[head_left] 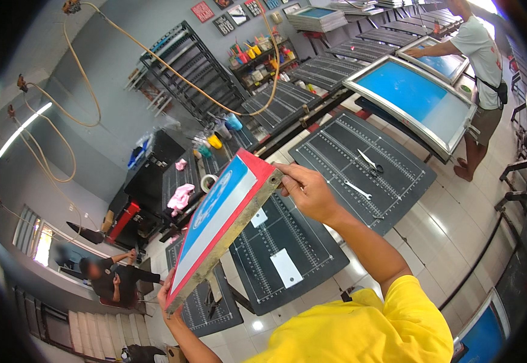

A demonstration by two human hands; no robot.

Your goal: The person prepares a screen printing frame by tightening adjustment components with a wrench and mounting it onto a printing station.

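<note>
Both my hands hold up a silk-screen printing frame (212,225), tilted on edge over the black printing boards. Its mesh is blue with a pale design, bordered by red tape along a worn, stained bar. At the far upper corner my right hand (313,192) pinches the frame, thumb and fingers closed on it. My left hand (170,300) grips the opposite, lower end; part of its fingers is hidden by the frame. Below lies a black board (312,245) marked with white rulers, bearing a white card (286,268) and a smaller white card (258,218).
A neighbouring black board (336,157) carries scissors (370,161) and a wrench (358,190). Beyond it rests a large blue-meshed screen (405,91), where a standing person (484,66) touches another screen (442,60). A seated person (115,279) is at left. Hoses (185,78) hang overhead.
</note>
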